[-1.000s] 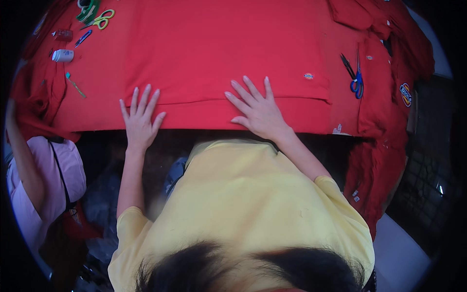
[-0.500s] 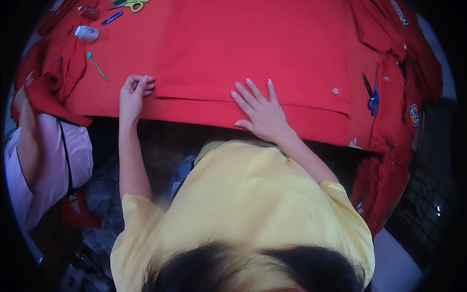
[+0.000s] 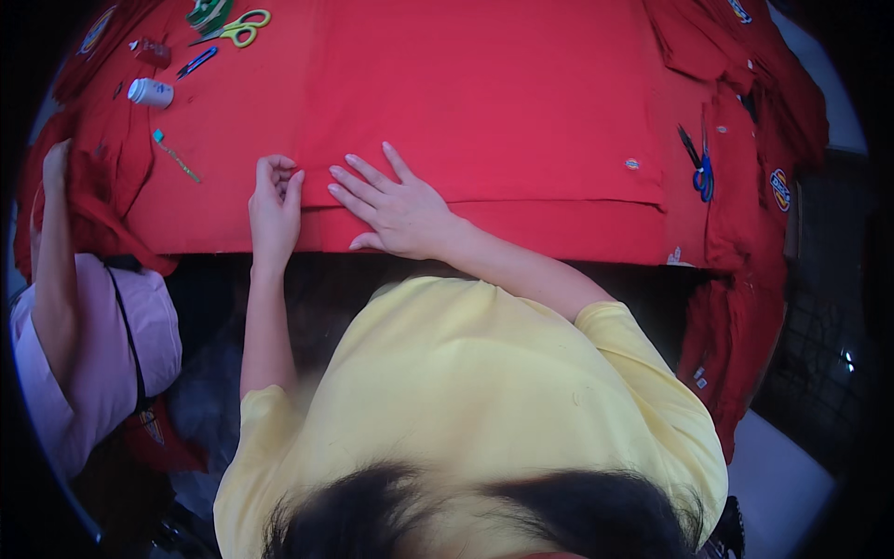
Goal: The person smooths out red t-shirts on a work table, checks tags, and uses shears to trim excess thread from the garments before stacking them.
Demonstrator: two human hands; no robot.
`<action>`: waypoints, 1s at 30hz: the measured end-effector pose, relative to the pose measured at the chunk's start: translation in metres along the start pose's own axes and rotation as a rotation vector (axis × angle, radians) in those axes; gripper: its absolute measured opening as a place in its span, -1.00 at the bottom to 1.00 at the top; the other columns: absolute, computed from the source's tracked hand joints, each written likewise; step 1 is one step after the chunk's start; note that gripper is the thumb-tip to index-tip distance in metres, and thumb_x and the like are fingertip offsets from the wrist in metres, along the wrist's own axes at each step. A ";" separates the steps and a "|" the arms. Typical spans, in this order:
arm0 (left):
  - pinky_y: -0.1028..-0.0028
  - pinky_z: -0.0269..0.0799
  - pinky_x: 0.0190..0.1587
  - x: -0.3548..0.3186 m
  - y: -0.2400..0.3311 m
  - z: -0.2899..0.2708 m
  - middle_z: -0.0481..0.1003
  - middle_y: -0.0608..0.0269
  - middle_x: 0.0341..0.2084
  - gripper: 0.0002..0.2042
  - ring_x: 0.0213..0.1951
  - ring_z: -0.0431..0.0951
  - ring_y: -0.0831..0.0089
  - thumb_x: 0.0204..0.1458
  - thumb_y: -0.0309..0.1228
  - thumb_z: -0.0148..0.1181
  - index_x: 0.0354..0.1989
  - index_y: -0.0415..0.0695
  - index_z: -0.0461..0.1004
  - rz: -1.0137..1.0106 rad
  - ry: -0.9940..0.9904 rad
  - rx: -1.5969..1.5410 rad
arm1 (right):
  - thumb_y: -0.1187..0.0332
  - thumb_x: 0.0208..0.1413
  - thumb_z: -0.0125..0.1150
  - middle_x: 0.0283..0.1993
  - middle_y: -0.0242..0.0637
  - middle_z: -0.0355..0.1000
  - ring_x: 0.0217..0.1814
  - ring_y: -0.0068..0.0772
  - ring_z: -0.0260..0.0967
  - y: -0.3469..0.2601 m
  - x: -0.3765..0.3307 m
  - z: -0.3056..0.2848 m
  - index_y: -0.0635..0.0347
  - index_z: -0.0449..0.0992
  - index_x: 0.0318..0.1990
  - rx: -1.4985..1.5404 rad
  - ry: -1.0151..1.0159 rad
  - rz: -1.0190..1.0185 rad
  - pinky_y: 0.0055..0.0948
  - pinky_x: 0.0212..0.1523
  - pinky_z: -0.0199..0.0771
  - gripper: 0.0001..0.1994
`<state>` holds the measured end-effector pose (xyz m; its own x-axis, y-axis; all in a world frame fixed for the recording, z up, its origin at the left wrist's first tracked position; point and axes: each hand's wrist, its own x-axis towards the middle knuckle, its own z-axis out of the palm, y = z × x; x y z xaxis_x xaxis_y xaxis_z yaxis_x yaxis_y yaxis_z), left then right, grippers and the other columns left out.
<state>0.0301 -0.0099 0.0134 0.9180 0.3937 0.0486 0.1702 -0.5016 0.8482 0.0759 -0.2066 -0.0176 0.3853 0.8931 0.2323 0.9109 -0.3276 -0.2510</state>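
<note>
1. Far left, we spot a co-worker's arm (image 3: pixel 56 270) beside bunched red cloth (image 3: pixel 98 191).
2. Next along, a white bottle (image 3: pixel 151 92) and yellow-handled scissors (image 3: pixel 244 34) lie on the red counter (image 3: pixel 219 200).
3. Here's our left hand (image 3: pixel 277 196), fingers curled at the left edge of the red garment (image 3: pixel 484 102) spread on the counter; whether they pinch it, we can't tell!
4. Our right hand (image 3: pixel 400 212), fingers apart, lies flat there, hiding part of the near edge.
5. Blue-handled scissors (image 3: pixel 703 177) sit just beyond its right side.
</note>
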 end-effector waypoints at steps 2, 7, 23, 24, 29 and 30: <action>0.46 0.38 -0.14 -0.005 -0.010 0.008 0.44 0.14 -0.29 -0.92 -0.23 0.48 0.34 0.14 -0.57 -0.02 -0.25 -0.27 0.40 0.224 0.031 0.239 | -0.21 0.11 -0.14 0.42 -0.18 -0.07 0.50 -0.15 -0.28 0.004 -0.008 -0.009 0.21 0.09 0.31 -0.049 -0.002 0.153 0.22 0.37 -0.47 -0.23; 0.40 0.39 -0.09 -0.009 -0.015 0.015 0.47 0.07 -0.25 -0.80 -0.14 0.49 0.19 0.14 -0.60 -0.08 -0.15 -0.24 0.47 0.333 0.119 0.353 | -0.22 0.11 -0.15 0.43 -0.09 -0.14 0.51 -0.13 -0.34 0.042 -0.074 -0.033 0.27 0.03 0.32 -0.216 0.048 0.629 0.29 0.34 -0.53 -0.18; 0.50 0.30 0.01 -0.002 -0.038 0.002 0.48 0.21 -0.23 -0.82 -0.10 0.45 0.40 0.17 -0.53 -0.02 -0.13 -0.23 0.49 0.164 -0.046 0.091 | 0.18 0.14 0.13 -0.18 -0.19 0.41 -0.08 -0.16 0.31 0.137 -0.306 -0.090 0.19 0.52 -0.24 -0.086 0.856 1.397 -0.23 -0.02 0.25 -0.75; 0.50 0.28 0.02 -0.003 -0.038 -0.002 0.47 0.21 -0.22 -0.82 -0.08 0.44 0.39 0.16 -0.53 0.00 -0.13 -0.24 0.50 0.206 -0.084 0.100 | 0.18 0.12 0.15 -0.18 -0.20 0.41 -0.10 -0.15 0.31 0.142 -0.305 -0.091 0.17 0.53 -0.26 -0.119 0.786 1.423 -0.23 -0.04 0.26 -0.76; 0.46 0.24 0.08 -0.008 -0.033 -0.007 0.45 0.16 -0.18 -0.83 0.00 0.39 0.35 0.12 -0.56 0.05 -0.15 -0.24 0.50 0.196 -0.096 0.050 | 0.19 0.09 0.17 -0.28 -0.19 0.41 -0.15 -0.12 0.34 0.154 -0.301 -0.095 0.18 0.50 -0.32 -0.267 0.798 1.352 -0.16 -0.14 0.29 -0.77; 0.46 0.24 0.07 -0.008 -0.031 -0.005 0.45 0.15 -0.18 -0.83 -0.02 0.40 0.35 0.12 -0.58 0.04 -0.15 -0.25 0.50 0.199 -0.107 0.057 | 0.20 0.10 0.17 -0.28 -0.18 0.41 -0.16 -0.12 0.35 0.155 -0.305 -0.091 0.19 0.50 -0.32 -0.314 0.775 1.336 -0.17 -0.15 0.30 -0.77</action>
<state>0.0154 0.0061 -0.0110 0.9676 0.2006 0.1531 -0.0005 -0.6052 0.7961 0.1135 -0.5576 -0.0423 0.7937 -0.4183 0.4417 -0.1803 -0.8552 -0.4859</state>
